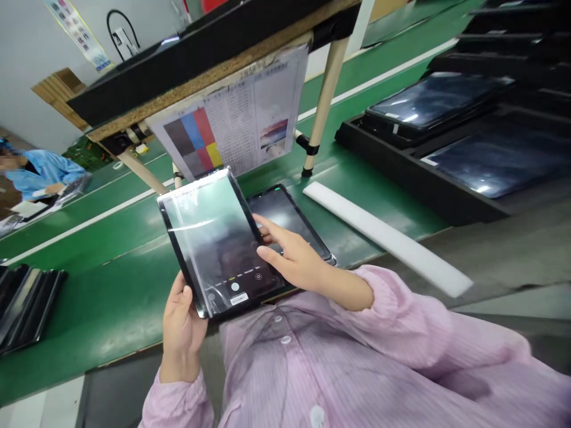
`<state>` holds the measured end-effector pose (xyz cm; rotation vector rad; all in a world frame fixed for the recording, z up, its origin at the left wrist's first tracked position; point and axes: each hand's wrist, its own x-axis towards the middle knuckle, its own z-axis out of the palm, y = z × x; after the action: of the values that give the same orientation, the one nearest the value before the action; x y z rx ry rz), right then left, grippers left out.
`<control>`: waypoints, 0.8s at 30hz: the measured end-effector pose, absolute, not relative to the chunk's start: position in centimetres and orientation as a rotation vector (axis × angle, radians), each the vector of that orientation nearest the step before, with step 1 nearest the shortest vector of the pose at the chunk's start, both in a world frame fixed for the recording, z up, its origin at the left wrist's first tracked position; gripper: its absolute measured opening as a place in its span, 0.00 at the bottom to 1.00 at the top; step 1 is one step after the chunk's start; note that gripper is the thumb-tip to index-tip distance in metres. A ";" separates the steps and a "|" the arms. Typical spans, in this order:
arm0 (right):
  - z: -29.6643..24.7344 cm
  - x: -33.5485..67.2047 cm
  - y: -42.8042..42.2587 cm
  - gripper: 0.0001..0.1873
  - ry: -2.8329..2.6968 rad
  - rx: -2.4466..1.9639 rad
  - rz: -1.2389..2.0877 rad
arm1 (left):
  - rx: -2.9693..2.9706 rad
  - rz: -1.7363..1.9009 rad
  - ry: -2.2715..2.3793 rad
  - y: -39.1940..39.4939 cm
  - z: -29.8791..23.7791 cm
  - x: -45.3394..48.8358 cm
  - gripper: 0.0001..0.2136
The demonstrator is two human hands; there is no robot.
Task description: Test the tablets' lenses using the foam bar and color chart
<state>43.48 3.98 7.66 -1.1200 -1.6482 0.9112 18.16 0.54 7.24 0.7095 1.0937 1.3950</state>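
Slantwise, holds a tablet [218, 238] in left hand [181, 324], with long axis pointed away leftward; shows an unreadable white label [239, 299] beside loosely spread right hand [298, 255].

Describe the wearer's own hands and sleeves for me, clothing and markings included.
Both the left hand and right hand are bare, with no gloves or watch visible. The sleeves are pale pink-lilac with fine stripes; the right one is gathered at its end, above the wrist. The matching shirt has pale buttons.
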 end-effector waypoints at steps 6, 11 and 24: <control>8.4 44.0 5.2 0.34 -1.179 -0.893 1.084 | 0.783 1.523 0.976 1.5 8.1 22.0 0.16; 7.2 44.6 6.8 0.38 -1.026 -0.877 1.151 | 1.021 1.710 1.054 2.3 6.4 24.8 0.22; 5.8 45.3 7.1 0.36 -0.994 -0.834 1.262 | 2.009 1.408 1.706 1.7 5.2 26.7 0.58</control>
<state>45.27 7.14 5.78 -0.8344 -0.9944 1.2623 26.69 1.75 5.21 2.0090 1.7064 1.4083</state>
